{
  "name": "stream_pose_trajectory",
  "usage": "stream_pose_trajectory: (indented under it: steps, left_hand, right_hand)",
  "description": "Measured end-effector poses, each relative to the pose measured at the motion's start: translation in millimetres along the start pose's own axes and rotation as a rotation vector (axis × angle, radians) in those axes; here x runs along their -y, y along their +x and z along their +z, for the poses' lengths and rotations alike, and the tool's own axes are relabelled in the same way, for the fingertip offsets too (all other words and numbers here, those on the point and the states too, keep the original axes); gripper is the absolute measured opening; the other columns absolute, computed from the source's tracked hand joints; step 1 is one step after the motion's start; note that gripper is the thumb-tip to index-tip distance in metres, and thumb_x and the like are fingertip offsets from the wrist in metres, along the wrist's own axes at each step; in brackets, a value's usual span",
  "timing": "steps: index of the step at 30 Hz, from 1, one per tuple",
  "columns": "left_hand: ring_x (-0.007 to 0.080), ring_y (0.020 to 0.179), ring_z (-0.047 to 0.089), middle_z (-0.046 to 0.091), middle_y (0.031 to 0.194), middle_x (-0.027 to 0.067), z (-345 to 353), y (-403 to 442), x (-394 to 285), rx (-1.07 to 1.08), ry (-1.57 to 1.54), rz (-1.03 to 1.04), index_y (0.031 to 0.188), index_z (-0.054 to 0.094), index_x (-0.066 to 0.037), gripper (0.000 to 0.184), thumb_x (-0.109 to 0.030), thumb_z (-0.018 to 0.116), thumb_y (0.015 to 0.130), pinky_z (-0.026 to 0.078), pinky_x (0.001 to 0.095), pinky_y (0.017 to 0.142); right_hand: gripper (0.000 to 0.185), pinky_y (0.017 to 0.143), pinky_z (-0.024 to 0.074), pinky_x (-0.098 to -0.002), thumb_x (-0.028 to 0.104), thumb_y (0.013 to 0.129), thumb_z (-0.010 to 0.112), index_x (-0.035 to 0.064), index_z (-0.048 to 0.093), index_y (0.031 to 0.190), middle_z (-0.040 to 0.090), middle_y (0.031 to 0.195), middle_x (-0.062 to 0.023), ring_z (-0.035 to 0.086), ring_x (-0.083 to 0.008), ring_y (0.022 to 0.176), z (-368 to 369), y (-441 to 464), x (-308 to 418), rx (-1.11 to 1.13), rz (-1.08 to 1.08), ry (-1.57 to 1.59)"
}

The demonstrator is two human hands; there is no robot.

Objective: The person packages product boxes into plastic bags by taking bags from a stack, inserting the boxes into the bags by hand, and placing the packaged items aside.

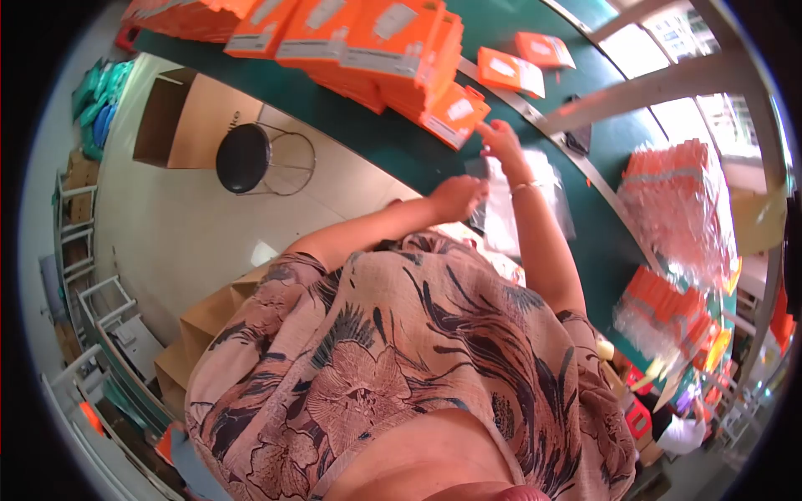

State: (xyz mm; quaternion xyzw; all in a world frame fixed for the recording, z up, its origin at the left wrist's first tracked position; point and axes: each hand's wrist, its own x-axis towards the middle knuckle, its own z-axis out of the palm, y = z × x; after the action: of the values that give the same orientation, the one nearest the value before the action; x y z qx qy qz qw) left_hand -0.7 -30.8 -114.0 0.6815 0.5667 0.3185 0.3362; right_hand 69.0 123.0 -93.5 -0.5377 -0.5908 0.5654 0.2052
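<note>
Beside the near edge of the green table [401, 159], my left hand [459, 197] is closed with curled fingers at the edge of clear plastic bags [543, 196]; what it holds is too small to make out. My right hand [504, 144] reaches over the bags, its fingers partly spread. Its fingertips are close to an orange-and-white box [456, 115] at the end of a leaning row of similar boxes [388, 42]. Whether they touch the box is unclear. White sheets or bags lie under my right forearm.
Two orange packages [510, 72] [545, 50] lie farther back. A dark object [576, 125] rests near a metal strip. Wrapped orange stacks [677, 209] [664, 313] stand at the right. On the floor are a black stool [243, 158] and an open carton [205, 121].
</note>
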Motion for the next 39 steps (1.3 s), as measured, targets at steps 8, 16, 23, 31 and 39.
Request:
stream_pose_trajectory:
  steps: [8, 16, 23, 31, 39]
  left_hand:
    - [0.0363, 0.083, 0.061, 0.062, 0.083, 0.0155, -7, 1, 16, 0.013, -0.052, 0.053, 0.093, 0.062, -0.009, 0.016, -0.023, 0.057, 0.089, 0.048, 0.0479, 0.075]
    - [0.0366, 0.085, 0.06, 0.062, 0.085, 0.0154, -6, 4, 17, 0.073, -0.182, 0.075, 0.089, 0.062, -0.01, 0.016, -0.025, 0.058, 0.088, 0.048, 0.0462, 0.075]
    - [0.0287, 0.078, 0.061, 0.061, 0.082, 0.0103, 7, 0, -4, 0.004, -0.248, -0.03, 0.092, 0.064, -0.01, 0.011, -0.017, 0.064, 0.084, 0.05, 0.0378, 0.07]
    - [0.0282, 0.08, 0.061, 0.06, 0.08, 0.0079, 35, 26, -38, -0.037, 0.193, 0.3, 0.086, 0.06, -0.014, 0.011, -0.021, 0.065, 0.079, 0.049, 0.0402, 0.07]
    - [0.0278, 0.075, 0.06, 0.06, 0.078, 0.0054, 55, 29, -55, 0.084, 0.267, 0.301, 0.085, 0.058, -0.012, 0.012, -0.014, 0.065, 0.075, 0.049, 0.0383, 0.066]
  right_hand:
    - [0.026, 0.057, 0.0511, -0.0279, 0.022, 0.082, 0.069, 0.0006, 0.065, 0.095, 0.068, 0.085, -0.008, 0.062, -0.0165, 0.068, 59, 46, -16, -0.129, 0.316, 0.432]
    - [0.042, 0.067, 0.0492, -0.027, 0.026, 0.085, 0.071, -0.0002, 0.054, 0.113, 0.063, 0.097, -0.0081, 0.058, -0.0112, 0.08, 9, 4, 14, -0.34, -0.058, 0.045]
    - [0.045, 0.069, 0.0465, -0.0212, 0.021, 0.091, 0.065, 0.0054, 0.05, 0.13, 0.063, 0.097, -0.0012, 0.057, -0.0064, 0.085, -131, -154, 24, -0.202, -0.097, 0.339]
    - [0.049, 0.068, 0.0469, -0.025, 0.023, 0.091, 0.062, 0.0079, 0.046, 0.135, 0.065, 0.093, -0.0064, 0.06, -0.0116, 0.079, -120, -233, 12, 0.271, 0.056, -0.17]
    - [0.056, 0.069, 0.049, -0.0359, 0.027, 0.089, 0.06, 0.0104, 0.04, 0.138, 0.066, 0.085, -0.015, 0.064, -0.0264, 0.076, -143, -242, -49, 0.132, 0.093, -0.451]
